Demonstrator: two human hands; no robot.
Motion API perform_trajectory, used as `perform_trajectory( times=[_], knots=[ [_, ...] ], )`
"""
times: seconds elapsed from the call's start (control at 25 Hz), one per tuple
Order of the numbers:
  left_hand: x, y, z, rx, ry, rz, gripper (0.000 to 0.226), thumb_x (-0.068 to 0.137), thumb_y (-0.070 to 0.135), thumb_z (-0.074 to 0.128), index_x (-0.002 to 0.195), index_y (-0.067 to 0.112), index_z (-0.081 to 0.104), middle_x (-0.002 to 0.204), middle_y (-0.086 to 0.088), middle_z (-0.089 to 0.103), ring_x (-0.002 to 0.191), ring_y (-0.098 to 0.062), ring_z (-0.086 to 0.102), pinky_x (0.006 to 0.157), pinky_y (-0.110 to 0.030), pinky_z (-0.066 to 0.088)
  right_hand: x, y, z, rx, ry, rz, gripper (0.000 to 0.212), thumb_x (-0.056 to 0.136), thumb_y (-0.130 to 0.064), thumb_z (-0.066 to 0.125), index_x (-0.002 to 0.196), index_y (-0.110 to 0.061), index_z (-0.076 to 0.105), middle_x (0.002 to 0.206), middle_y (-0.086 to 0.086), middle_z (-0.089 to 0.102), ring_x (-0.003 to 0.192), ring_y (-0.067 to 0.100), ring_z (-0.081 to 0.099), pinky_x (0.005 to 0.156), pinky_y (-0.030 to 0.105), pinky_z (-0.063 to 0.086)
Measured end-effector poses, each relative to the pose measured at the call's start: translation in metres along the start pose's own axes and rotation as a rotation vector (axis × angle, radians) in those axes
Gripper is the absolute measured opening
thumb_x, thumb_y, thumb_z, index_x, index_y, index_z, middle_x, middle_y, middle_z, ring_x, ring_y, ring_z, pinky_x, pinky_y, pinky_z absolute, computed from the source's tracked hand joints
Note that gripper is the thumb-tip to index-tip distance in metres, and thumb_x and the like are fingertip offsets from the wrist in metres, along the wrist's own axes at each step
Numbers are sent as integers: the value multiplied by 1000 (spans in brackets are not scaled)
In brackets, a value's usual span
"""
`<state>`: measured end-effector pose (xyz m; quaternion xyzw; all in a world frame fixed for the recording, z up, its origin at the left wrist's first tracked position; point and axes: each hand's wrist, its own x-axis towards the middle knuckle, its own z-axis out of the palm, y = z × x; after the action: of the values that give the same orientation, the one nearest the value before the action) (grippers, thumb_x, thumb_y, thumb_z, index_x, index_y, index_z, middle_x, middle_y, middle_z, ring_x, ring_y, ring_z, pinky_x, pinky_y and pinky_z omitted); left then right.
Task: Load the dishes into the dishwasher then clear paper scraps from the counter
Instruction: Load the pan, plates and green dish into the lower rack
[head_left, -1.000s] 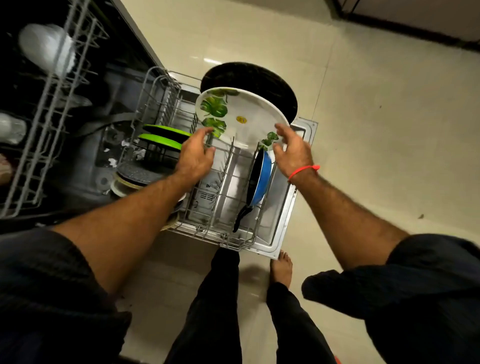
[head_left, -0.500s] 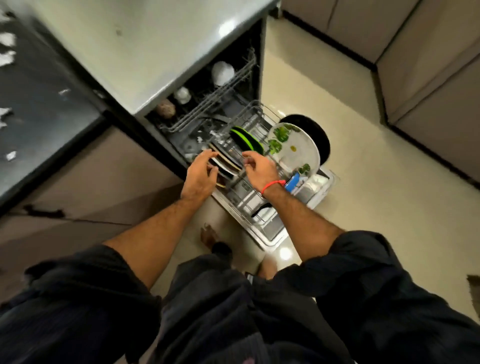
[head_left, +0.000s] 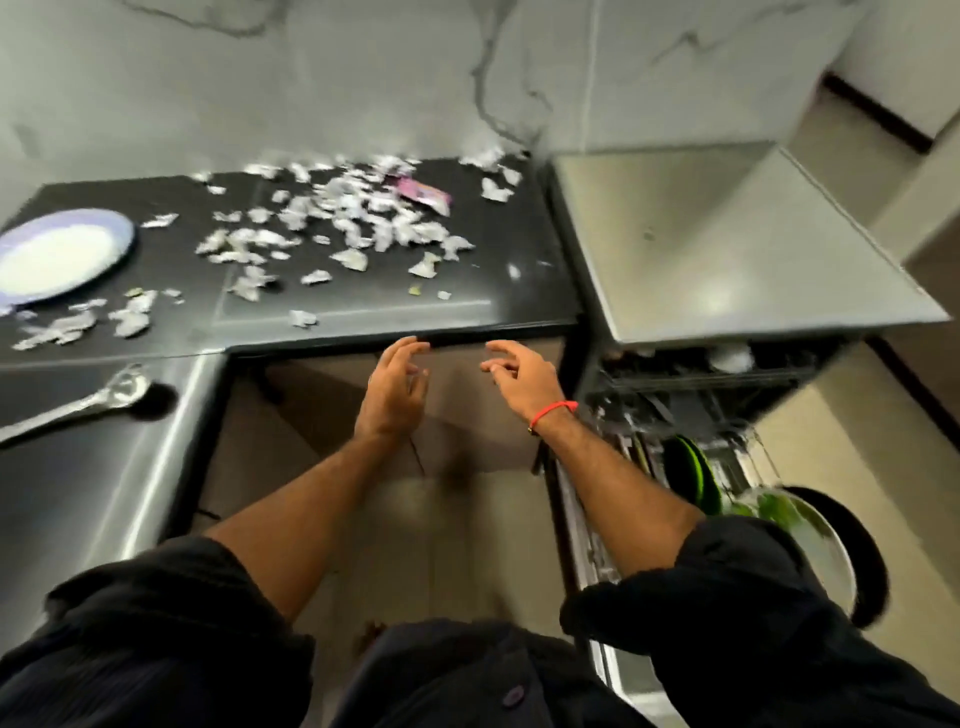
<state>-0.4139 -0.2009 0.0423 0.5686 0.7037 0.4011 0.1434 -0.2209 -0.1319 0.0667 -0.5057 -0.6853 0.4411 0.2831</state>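
Observation:
My left hand (head_left: 392, 387) and my right hand (head_left: 522, 376) hover empty with fingers apart, just below the front edge of the black counter (head_left: 374, 306). Many white paper scraps (head_left: 332, 228) lie scattered over the counter, with a pink wrapper (head_left: 423, 193) among them. A white plate with a blue rim (head_left: 60, 254) sits at the counter's left end. To my right the dishwasher (head_left: 737, 249) stands open, its lower rack (head_left: 727, 467) pulled out. The rack holds a green-rimmed plate (head_left: 693, 475), a white leaf-pattern plate (head_left: 810, 530) and a black pan (head_left: 857, 551).
A metal spoon (head_left: 78, 402) lies on the steel surface (head_left: 78, 493) at the left, below the counter's corner. Brown cabinet fronts (head_left: 322, 415) face me under the counter. A marble wall (head_left: 363, 78) backs the counter. Beige floor tiles (head_left: 831, 441) lie beyond the dishwasher.
Both hands let go of the leaf-pattern plate, which now stands in the rack. They moved from the dishwasher to the counter's front edge, and my view swung left to the counter.

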Motion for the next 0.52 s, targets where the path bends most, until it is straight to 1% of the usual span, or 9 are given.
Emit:
perform_trajectory(
  times=[0.16,0.2,0.28,0.32,0.4,0.48,0.52],
  knots=[
    [22,-82,-123,32,216,-124,40,90,0,62,129,10,61,137,-11,54,88,-17,62,92,-19,46,55,-90,113,66,-153,-109,33,90,-6,55,120,-17,64,96,5,75,84,13,69,89,31,55],
    [24,-101,-151,54,254,-153,39,91,1,62,129,11,61,138,-10,54,89,-16,62,94,-20,47,67,-109,140,80,-182,-131,33,90,-6,55,119,-18,64,96,4,75,85,15,70,86,31,56],
    [26,-136,-200,94,302,-195,39,92,4,62,131,12,60,140,-8,53,101,-19,63,97,-28,50,85,-147,191,112,-230,-159,32,90,-6,55,118,-18,64,95,4,75,87,19,71,81,30,57],
    [26,-152,-221,111,321,-211,40,92,4,62,131,12,59,141,-7,52,107,-22,63,97,-30,51,92,-162,213,127,-253,-171,32,90,-5,55,118,-17,63,96,5,75,86,19,71,78,30,57],
    [26,-183,-261,128,382,-225,40,91,3,62,130,12,60,140,-7,52,113,-25,62,97,-35,53,106,-191,258,170,-312,-186,31,90,-4,55,118,-15,63,96,6,74,82,16,69,71,24,54],
    [27,-204,-289,134,438,-243,39,90,1,63,128,10,61,138,-7,53,114,-24,61,97,-37,53,117,-211,294,196,-356,-197,30,91,-4,55,118,-14,62,98,7,74,81,13,68,71,22,52],
    [28,-213,-299,149,459,-269,39,90,0,63,128,10,61,138,-7,53,114,-23,61,97,-35,52,123,-217,310,204,-373,-202,30,91,-4,55,118,-15,62,98,6,74,81,12,68,73,23,53]
  ],
)
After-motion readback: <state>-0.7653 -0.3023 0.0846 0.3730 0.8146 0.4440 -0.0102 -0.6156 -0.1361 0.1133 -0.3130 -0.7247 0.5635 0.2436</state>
